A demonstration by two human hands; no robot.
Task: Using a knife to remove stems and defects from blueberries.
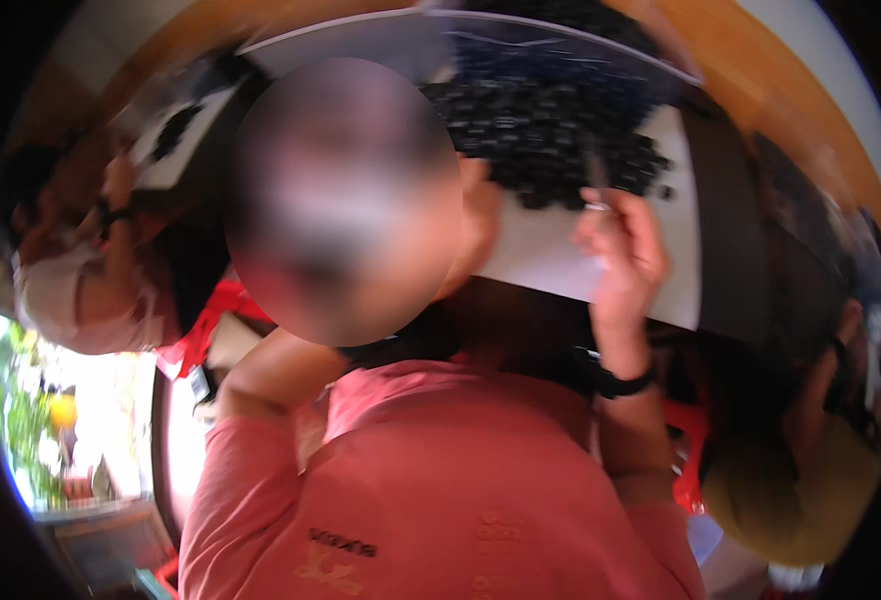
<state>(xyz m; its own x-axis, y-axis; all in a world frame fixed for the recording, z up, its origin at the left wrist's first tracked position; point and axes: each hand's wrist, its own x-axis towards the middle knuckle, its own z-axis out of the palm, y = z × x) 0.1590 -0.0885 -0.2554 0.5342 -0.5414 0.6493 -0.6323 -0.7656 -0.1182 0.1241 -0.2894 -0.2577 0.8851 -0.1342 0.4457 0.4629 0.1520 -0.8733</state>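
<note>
A large heap of small black pieces (530, 130) lies on a white sheet or board (540, 250) on the dark table. My right hand (625, 250) is at the right, near edge of the heap, its fingers closed round a thin, dark, pointed tool (595, 160) that is smeared by motion. The tool's tip reaches over the black pieces; its exact kind is unclear. My left hand (477, 220) is near the left edge of the white surface, mostly covered by a round blurred patch, so its fingers and anything in them are hidden.
To the left, another person (90, 290) sits by a second white board (185, 140) with black pieces on it. Another person (810, 470) is close on the right. Red stools (685, 450) stand near me. A pale raised edge (600, 45) runs behind the heap.
</note>
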